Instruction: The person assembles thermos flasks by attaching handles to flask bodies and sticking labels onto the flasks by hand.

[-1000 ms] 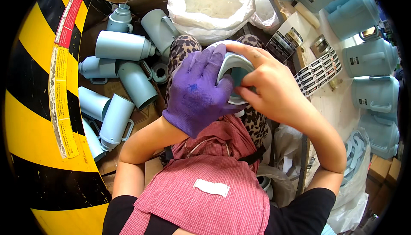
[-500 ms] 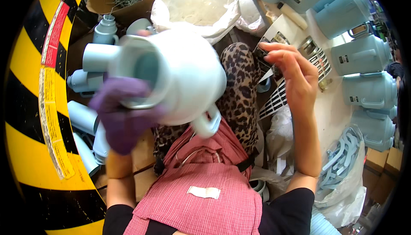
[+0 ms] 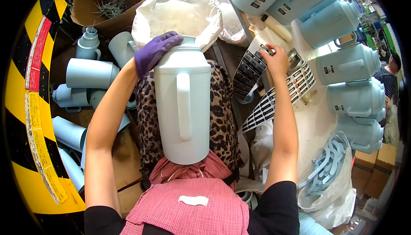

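A pale blue-green thermos jug body [image 3: 195, 106] lies along my lap, its open neck pointing away from me and its handle [image 3: 183, 106] facing up. My left hand [image 3: 159, 50], in a purple glove, grips the jug at its shoulder and neck. At the right, my bare right hand [image 3: 276, 60] has its thumb and fingers pinched at the upper edge of a dark sheet of labels [image 3: 249, 70]. Whether a single label has come off in those fingers cannot be made out. A second label sheet [image 3: 278, 96], with rows of dark labels, lies beside and partly beneath my right forearm.
Finished-looking jugs [image 3: 349, 64] line the right side of the bench [image 3: 319, 119]. A bag of loose handles [image 3: 327, 166] sits at the lower right. More jug bodies [image 3: 87, 73] lie in a box at left, beside a striped barrier [image 3: 25, 149]. A white sack [image 3: 143, 21] stands ahead.
The jug has swung from a tilted position in the air down onto my lap, neck pointing away. My right hand has gone from raised and loosely curled to pinching at the label sheet.
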`<state>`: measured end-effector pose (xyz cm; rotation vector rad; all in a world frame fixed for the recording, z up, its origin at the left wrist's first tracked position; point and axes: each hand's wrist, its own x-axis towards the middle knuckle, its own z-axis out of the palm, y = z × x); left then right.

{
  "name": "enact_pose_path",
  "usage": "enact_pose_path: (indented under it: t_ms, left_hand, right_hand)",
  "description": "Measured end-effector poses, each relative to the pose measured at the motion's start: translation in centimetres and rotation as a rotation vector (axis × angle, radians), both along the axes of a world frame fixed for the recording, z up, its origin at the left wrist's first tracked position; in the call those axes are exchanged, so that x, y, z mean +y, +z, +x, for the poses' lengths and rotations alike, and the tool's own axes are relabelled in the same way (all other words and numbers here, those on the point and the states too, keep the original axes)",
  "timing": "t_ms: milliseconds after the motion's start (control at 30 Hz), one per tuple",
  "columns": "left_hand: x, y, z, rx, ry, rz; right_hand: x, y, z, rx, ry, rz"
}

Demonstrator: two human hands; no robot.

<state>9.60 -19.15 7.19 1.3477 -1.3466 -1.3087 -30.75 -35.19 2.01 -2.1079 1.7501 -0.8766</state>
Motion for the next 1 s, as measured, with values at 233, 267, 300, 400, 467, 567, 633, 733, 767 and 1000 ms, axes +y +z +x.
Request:
enact_pose_path:
  t_ms: [233, 267, 300, 400, 467, 567, 633, 733, 767, 1000]
  left_hand:
    - [-2.6, -3.8, -0.4, 0.072, 0.225, 0.121]
    - [-2.0, -4.4, -0.2, -0.025, 0.294, 0.034]
    - [-1.8, -4.9, -0.1, -0.049, 0.315, -0.048]
    - [-0.6, -5.2, 1.2, -0.165, 0.286, -0.107]
    - [-0.4, -4.7, 2.1, -0.254, 0.257, -0.106]
    - [-1.1, -4.3, 2.8, -0.4, 0.213, -0.102]
    - [-2.0, -4.5, 2.5, -0.563, 0.178, 0.019]
    - [-2.4, -5.3, 1.3, -0.349, 0.269, -0.059]
    - [-1.9, -5.5, 0.8, -0.225, 0.294, -0.05]
    - [15.6, -4.8, -3.7, -0.275, 0.612, -0.642]
  right_hand:
    - [-1.3, -0.5, 1.0, 0.047, -0.14, 0.034]
    - [-1.4, -0.6, 1.1, 0.046, -0.171, 0.053]
    - [-1.4, -0.6, 1.3, 0.032, -0.176, 0.042]
    - [-0.6, -0.4, 1.7, -0.082, -0.154, 0.005]
    - [0.2, -0.5, 1.7, -0.182, -0.129, -0.066]
    - [1.0, -1.3, 1.5, -0.236, -0.083, -0.173]
    - [0.8, -1.8, 1.3, -0.247, -0.063, -0.216]
    - [0.8, -1.4, 1.6, -0.329, -0.063, -0.089]
    - [1.3, -0.8, 1.9, -0.337, 0.012, -0.165]
    - [19.4, 7.4, 2.5, -0.246, 0.486, -0.049]
